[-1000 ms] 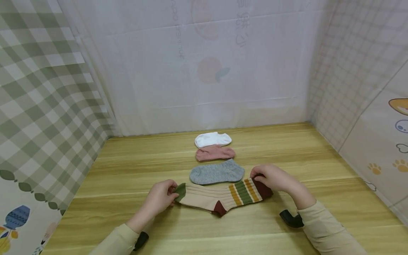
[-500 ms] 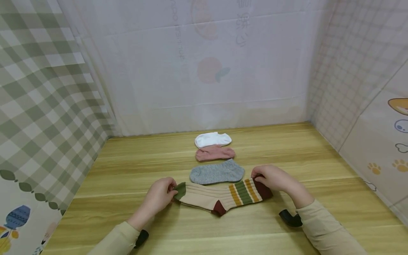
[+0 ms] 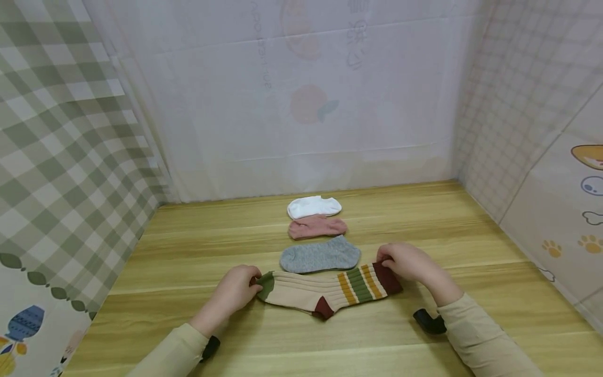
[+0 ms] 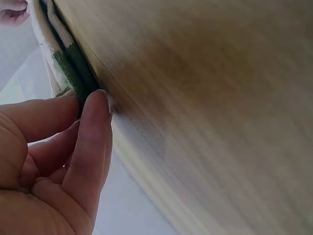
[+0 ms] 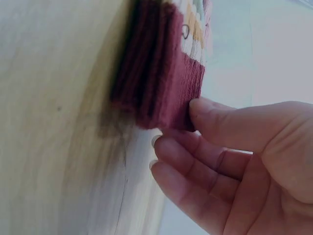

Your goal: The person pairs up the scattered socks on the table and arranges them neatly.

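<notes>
A cream ribbed sock [image 3: 301,292] with a green toe, maroon heel and maroon cuff lies stretched sideways, its stripes green and mustard. My left hand [image 3: 234,289] pinches the green toe [image 4: 73,68] between thumb and fingers. At the other end, my right hand [image 3: 412,267] holds the upper corner of the maroon cuff [image 5: 161,73], thumb on one face and fingers behind. The cuff's layered edge shows in the right wrist view. Just beyond this sock lies a flat grey ankle sock [image 3: 320,255], close to its upper edge.
Farther back are a pink sock [image 3: 317,226] and a white sock [image 3: 314,207], stacked in a column with the grey one. All lie on a wood-grain table [image 3: 188,246]. Cloth curtains [image 3: 301,146] stand at the back and both sides.
My right hand has shifted slightly right along the cuff. The left hand stays at the toe, and the striped sock has barely moved. The other socks lie as before.
</notes>
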Demonstrator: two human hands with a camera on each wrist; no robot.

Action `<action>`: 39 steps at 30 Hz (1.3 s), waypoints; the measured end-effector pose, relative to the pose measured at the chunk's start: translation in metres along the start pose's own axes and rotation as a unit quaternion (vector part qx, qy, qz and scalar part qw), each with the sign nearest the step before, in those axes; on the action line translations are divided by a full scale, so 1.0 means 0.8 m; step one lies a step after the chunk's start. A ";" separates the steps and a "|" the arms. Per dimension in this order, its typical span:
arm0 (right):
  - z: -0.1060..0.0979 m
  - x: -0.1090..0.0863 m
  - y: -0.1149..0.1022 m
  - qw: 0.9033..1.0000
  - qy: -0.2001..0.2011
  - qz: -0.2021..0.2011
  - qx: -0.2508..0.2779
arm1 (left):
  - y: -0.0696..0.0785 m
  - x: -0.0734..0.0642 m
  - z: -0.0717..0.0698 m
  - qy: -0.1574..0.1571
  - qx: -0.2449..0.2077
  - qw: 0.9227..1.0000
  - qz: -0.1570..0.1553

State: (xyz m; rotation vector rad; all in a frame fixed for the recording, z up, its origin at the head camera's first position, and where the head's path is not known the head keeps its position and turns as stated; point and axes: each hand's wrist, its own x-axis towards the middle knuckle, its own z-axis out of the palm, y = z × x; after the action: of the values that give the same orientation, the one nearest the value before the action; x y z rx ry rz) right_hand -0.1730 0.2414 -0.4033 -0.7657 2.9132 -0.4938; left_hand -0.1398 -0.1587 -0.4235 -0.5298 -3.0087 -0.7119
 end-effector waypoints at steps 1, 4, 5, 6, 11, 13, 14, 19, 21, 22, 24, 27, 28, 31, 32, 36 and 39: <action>0.000 -0.001 0.001 1.000 0.001 0.004 -0.003 | 0.000 0.000 0.000 -0.001 0.001 1.000 -0.001; -0.001 -0.004 0.002 1.000 0.005 0.013 -0.013 | 0.000 0.000 0.001 -0.001 0.000 1.000 -0.001; -0.001 -0.004 0.003 1.000 0.006 0.014 -0.014 | 0.000 0.000 0.002 -0.001 0.001 1.000 0.000; -0.001 -0.005 0.004 1.000 0.008 0.014 -0.015 | -0.001 0.000 0.002 0.000 0.002 1.000 0.002; -0.004 -0.007 0.006 1.000 0.009 0.017 -0.012 | -0.004 -0.002 0.003 0.001 -0.003 1.000 0.003; -0.004 -0.007 0.007 1.000 0.007 0.019 -0.010 | -0.006 -0.003 0.003 0.001 -0.007 1.000 0.000; -0.004 -0.007 0.007 1.000 0.007 0.019 -0.010 | -0.007 -0.003 0.002 0.000 -0.008 1.000 0.000; -0.002 -0.007 0.010 1.000 0.004 0.027 -0.005 | -0.009 -0.007 -0.003 0.001 -0.010 1.000 0.000; -0.002 -0.008 0.012 0.999 0.000 0.032 -0.001 | -0.009 -0.009 -0.006 -0.001 -0.011 1.000 -0.003; -0.002 -0.009 0.014 0.999 0.000 0.033 0.000 | -0.009 -0.010 -0.007 -0.004 -0.010 1.000 -0.005; -0.002 -0.010 0.016 0.999 0.001 0.037 0.003 | -0.011 -0.011 -0.009 -0.009 -0.010 1.000 -0.010; -0.004 -0.012 0.018 0.999 0.004 0.041 0.003 | -0.015 -0.012 -0.013 -0.017 -0.008 1.000 -0.018; -0.004 -0.012 0.018 0.999 0.006 0.042 0.003 | -0.017 -0.013 -0.014 -0.019 -0.007 1.000 -0.021; -0.008 -0.013 0.014 0.999 0.011 0.044 0.005 | -0.021 -0.014 -0.016 -0.022 -0.004 0.999 -0.032; -0.009 -0.013 0.012 0.999 0.015 0.044 0.006 | -0.022 -0.014 -0.017 -0.023 -0.002 0.999 -0.035; -0.014 -0.014 0.005 0.999 0.041 0.035 0.009 | -0.027 -0.013 -0.021 -0.020 0.002 0.999 -0.043; -0.018 -0.014 0.001 0.997 0.066 0.022 0.014 | -0.028 -0.012 -0.024 -0.013 0.003 0.999 -0.047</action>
State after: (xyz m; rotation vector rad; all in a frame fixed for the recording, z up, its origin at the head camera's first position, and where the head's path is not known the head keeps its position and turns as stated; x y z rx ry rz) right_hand -0.1663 0.2514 -0.3902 -0.6882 3.0294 -0.6013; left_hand -0.1393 -0.1887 -0.4170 -0.4031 -3.0768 -0.7054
